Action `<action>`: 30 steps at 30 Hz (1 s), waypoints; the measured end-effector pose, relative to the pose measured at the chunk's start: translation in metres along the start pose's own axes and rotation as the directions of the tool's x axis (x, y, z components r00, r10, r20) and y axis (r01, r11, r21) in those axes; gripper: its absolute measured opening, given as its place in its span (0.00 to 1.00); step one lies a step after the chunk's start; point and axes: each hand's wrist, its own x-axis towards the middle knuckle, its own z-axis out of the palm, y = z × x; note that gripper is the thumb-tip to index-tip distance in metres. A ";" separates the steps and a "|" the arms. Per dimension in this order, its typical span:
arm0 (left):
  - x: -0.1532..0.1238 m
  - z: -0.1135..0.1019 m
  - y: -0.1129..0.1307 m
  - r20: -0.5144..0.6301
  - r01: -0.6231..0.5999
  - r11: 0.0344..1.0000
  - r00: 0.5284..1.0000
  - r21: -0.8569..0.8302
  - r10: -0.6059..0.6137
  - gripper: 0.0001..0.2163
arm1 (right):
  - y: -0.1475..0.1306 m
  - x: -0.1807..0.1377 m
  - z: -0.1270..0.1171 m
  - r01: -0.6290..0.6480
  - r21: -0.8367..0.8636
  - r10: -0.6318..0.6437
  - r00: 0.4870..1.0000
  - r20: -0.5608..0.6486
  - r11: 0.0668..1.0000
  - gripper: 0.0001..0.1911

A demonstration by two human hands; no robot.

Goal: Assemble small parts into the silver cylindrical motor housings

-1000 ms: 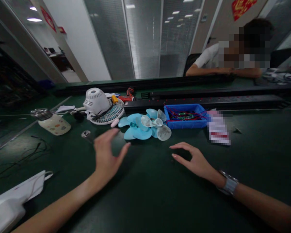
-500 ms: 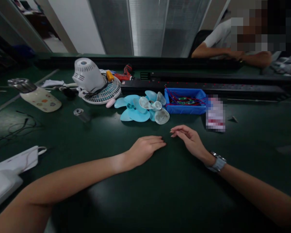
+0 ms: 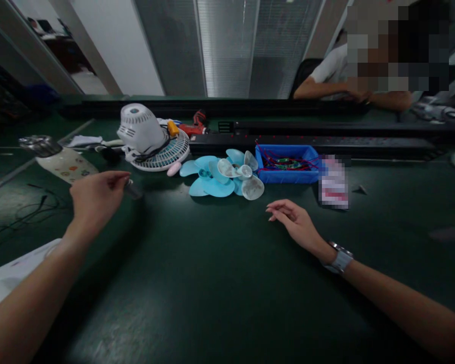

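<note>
My left hand is raised over the left side of the table, fingers curled and thumb drawn in. Its fingertips are at a small silver metal cylinder and cover part of its top; whether they grip it is hidden. Just behind that hand leans or lies a cream bottle with a metal cap and coloured prints. My right hand, with a watch on the wrist, rests on the table, loosely bent, open and holding nothing. Nearest to it are the blue and clear fan blades and a blue bin of wires and circuit boards.
A white fan lies grille down at the back left, beside a pink oval object and a red power drill. Black cables and a white object are at left. A black rail crosses behind; another person sits beyond.
My left hand has moved from the middle of the table leftward to the metal cylinder and lifted. My right hand stays in place. The view has tilted up slightly.
</note>
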 end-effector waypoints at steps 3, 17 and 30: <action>0.000 -0.001 -0.001 0.050 -0.014 0.999 0.999 0.036 0.013 0.18 | 0.000 0.000 0.000 0.003 -0.003 -0.003 1.000 0.005 1.000 0.11; -0.002 -0.010 -0.003 0.045 -0.077 0.993 0.996 0.090 0.073 0.17 | 0.001 0.002 0.000 -0.017 0.035 0.017 1.000 -0.009 0.999 0.11; 0.011 0.008 -0.019 0.258 -0.040 0.995 0.964 -0.093 0.063 0.32 | 0.003 0.002 -0.001 -0.007 0.003 0.007 1.000 0.004 1.000 0.10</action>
